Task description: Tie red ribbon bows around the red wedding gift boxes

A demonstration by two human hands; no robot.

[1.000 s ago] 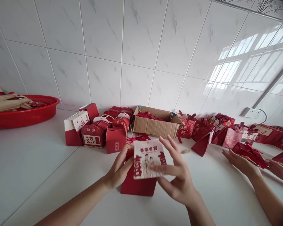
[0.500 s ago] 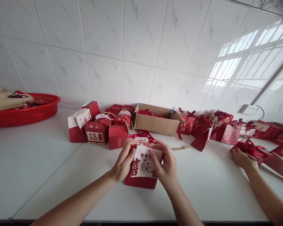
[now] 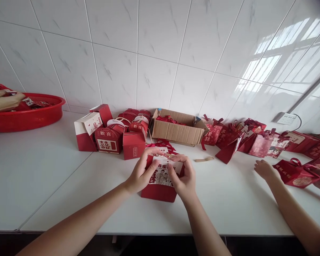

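In front of me stands a red and white gift box (image 3: 159, 192), with a drawn couple and red characters on its face. My left hand (image 3: 144, 170) is closed on its upper left edge, thumb on the front and fingers over the top. At the upper right, my right hand (image 3: 185, 176) grips it the same way. The fingers of both hands nearly meet at the box's top, which they partly cover. Just behind it lies red ribbon (image 3: 170, 145), and to the right a short beige strip (image 3: 204, 159) rests on the table.
Several red gift boxes (image 3: 108, 142) stand at the back left beside a cardboard box (image 3: 176, 132) of red items. More ribboned boxes (image 3: 260, 144) line the back right. Another person's hands hold a red box (image 3: 296, 173); a hand reaches over a red basin (image 3: 37, 119).
My view has tilted slightly down. My hands stay on the gift box, fingers shifted a little at its top. At right, the other person's red box has turned and moved right, one hand letting go.
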